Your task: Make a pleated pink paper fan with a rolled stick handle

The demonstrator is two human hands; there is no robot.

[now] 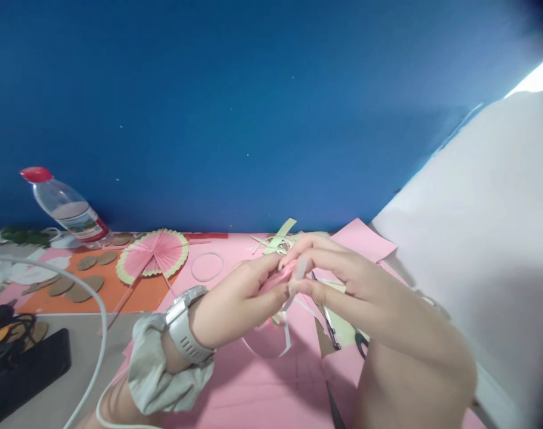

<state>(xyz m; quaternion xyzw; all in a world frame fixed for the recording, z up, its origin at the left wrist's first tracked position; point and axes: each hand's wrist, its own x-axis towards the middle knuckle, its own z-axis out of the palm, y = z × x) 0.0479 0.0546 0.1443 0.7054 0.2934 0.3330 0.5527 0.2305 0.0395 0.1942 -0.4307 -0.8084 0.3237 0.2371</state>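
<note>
— Pink paper strip (280,280), where is it right now?

— Pinched between my two hands, above the middle of the table. My left hand (239,301) has thumb and fingers closed on the pink piece, and my right hand (343,280) meets it fingertip to fingertip, gripping the same piece from the right. A thin white loop of paper (271,345) hangs down from the pinch.

— So neither hand is loose?

— No, both are curled tight on it. On my left wrist sits a grey watch (186,328), with a grey scrunchie (159,369) just behind it.

— What is under your hands?

— Smooth pink paper sheets (253,393) covering the near part of the table. Scissors (343,339) lie just under my right hand, partly hidden. Beyond my fingers is a small heap of pale green paper strips (278,238).

— And to the left?

— A pleated round paper fan (152,255), pink with a green edge, lies on an orange sheet (137,295), with brown cardboard ovals (86,286) beside it. A thin white ring (207,266) lies between the fan and my hands. Far left, a clear plastic bottle (68,208) with a red cap leans by the wall.

— The room?

— A flat deep blue wall (253,107) runs behind the table, and a big white board (486,238) slants along the right.
</note>
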